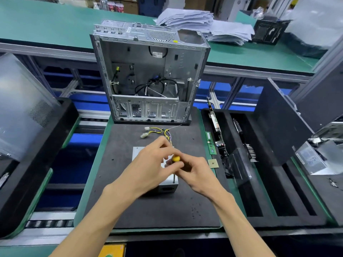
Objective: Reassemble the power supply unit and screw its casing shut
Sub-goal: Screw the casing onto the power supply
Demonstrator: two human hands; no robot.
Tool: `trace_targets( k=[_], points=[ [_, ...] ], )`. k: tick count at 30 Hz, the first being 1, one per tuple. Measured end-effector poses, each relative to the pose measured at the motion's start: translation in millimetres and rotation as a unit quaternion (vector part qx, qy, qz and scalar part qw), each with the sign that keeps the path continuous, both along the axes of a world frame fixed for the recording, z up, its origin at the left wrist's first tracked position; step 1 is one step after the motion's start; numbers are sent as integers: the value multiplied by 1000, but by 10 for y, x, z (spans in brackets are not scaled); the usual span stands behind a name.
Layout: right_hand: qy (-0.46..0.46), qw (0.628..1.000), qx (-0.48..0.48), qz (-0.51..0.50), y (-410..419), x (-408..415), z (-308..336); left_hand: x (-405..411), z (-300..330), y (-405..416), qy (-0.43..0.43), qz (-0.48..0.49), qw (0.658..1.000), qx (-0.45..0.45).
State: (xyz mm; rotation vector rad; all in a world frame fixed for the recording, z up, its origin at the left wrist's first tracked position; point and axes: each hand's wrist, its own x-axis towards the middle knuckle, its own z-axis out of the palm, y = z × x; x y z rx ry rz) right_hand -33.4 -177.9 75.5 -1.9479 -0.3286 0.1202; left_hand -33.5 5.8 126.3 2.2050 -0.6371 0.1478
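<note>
Far left: clear cover [20,101] over a black tray [37,145], not involved.

Centre: PSU [136,153], a grey metal box, lies flat on the black mat [148,210], near edge toward the wearer, mostly hidden under both hands. Its cable bundle [157,131] trails off the far side toward the open PC case [150,75], which stands at the back of the mat.

Left hand [150,164]: lies over the PSU top, fingers curled toward the yellow cap of the screwdriver [175,158]. Blurred; cannot tell whether it pinches the cap or only steadies it.

Right hand [193,173]: fingers wrapped round the screwdriver handle. Shaft runs down, close to upright, tip at the near right corner of the PSU lid. Screw itself too small to see.

Right: green RAM stick [211,143] and CPU [213,163] at the mat's right edge; slotted tray [269,182] with boards beyond.

Judgement: casing screw being driven at this corner.

Risks:
- tip cams out if the shaft tilts → stripped head, scratched lid
- PSU unclamped, may skid on the mat under torque if the left hand lifts
- a dropped screw could roll toward the CPU or off the mat
- lid misaligned → cross-threading
</note>
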Motion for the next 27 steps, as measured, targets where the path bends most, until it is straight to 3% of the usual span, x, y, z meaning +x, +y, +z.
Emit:
trace_targets(
  k=[5, 8, 14, 20, 27],
  points=[
    [-85, 994, -16, -66, -5, 35, -49, 5, 78, -138, -5, -74, 997, -2],
    [-64, 996, -6, -53, -105, 23, -58, -8, 93, -207, 10, -104, 995, -9],
    [-5, 999, 40, -14, -232, -54, -99, 35, 51, -179, 20, -74, 996, -37],
    [-59, 997, 27, -45, -135, -26, -120, -18, -27, -215, 43, 0, 994, -105],
    [-111, 991, 10, -71, -29, 27, -170, -6, -69, -199, 12, 18, 994, -105]
  ],
)
